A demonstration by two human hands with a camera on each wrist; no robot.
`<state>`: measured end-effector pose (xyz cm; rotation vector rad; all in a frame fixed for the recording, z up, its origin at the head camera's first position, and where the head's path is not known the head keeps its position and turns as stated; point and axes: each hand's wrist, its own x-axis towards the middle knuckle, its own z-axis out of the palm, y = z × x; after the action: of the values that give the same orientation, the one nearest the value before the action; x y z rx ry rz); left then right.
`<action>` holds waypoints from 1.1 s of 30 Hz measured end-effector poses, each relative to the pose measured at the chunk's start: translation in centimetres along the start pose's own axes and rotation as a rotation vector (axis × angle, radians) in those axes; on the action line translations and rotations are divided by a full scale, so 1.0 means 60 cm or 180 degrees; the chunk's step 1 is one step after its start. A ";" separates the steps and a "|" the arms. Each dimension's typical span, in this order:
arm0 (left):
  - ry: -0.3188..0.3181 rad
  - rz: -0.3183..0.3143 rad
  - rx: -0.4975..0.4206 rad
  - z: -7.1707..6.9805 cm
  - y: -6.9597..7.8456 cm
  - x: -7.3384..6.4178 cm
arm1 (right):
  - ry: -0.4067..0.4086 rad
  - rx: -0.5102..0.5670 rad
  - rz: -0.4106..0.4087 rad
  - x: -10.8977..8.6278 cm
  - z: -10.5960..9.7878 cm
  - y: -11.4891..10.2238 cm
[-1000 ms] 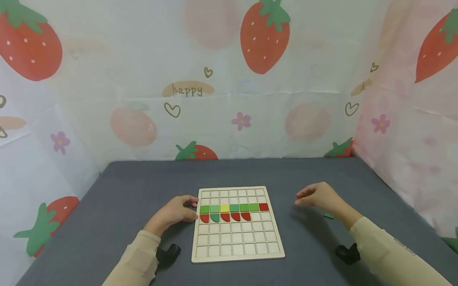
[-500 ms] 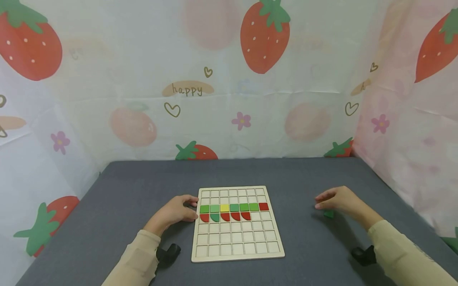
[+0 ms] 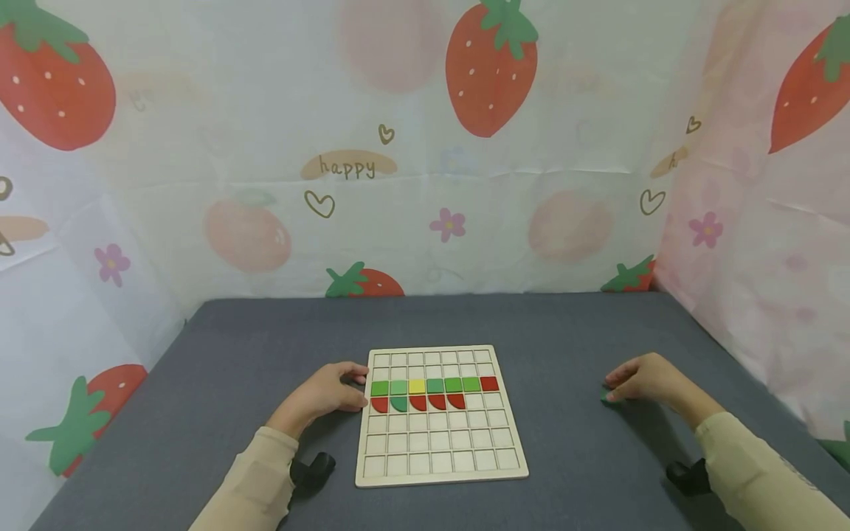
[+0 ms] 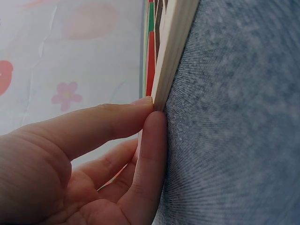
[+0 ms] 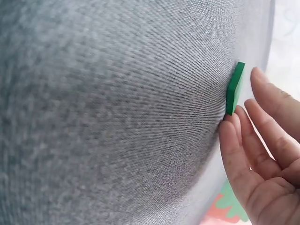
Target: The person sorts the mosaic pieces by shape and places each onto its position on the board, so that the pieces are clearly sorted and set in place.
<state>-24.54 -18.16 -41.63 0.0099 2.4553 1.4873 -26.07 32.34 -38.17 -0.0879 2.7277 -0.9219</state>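
A wooden grid board lies on the table. One row holds green, yellow and red square tiles; the row below has several red and green quarter-round tiles. My left hand rests its thumb and fingertips against the board's left edge; the left wrist view shows them at the board's pale side. My right hand is over a flat green tile on the cloth at the right. Its fingertips sit right at one end of this tile, while the thumb stands apart from it.
Dark grey cloth covers the table. Behind and beside it hang white curtains printed with strawberries and flowers. Black straps show at both wrists.
My right hand has moved right and down from near the board to the green tile, which it now partly covers. The left hand and the board have not visibly moved.
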 end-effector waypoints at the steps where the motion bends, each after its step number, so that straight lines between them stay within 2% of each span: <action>1: -0.0004 -0.0002 -0.0004 0.000 0.000 0.000 | 0.0010 -0.0031 -0.0026 0.001 0.001 0.001; 6: -0.0009 -0.0003 -0.0016 -0.001 0.001 -0.001 | -0.0008 -0.0132 -0.0092 0.001 0.003 -0.001; 14: -0.0009 0.0021 0.0003 -0.001 0.001 0.000 | -0.0229 0.0031 -0.0011 -0.003 0.003 -0.010; 21: -0.0037 0.0014 -0.0024 -0.002 0.001 -0.002 | -0.0241 0.0561 0.0154 0.004 0.007 -0.010; 28: -0.0026 0.0010 -0.0031 -0.002 0.001 -0.002 | -0.0424 0.0644 -0.0003 0.011 0.017 -0.031; 33: -0.0030 0.0017 -0.0028 -0.003 0.001 -0.002 | -0.0401 0.0689 -0.0023 0.012 0.032 -0.053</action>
<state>-24.45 -18.30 -41.49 0.0217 2.4431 1.4967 -26.37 28.58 -37.87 -0.1102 2.4981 -1.1654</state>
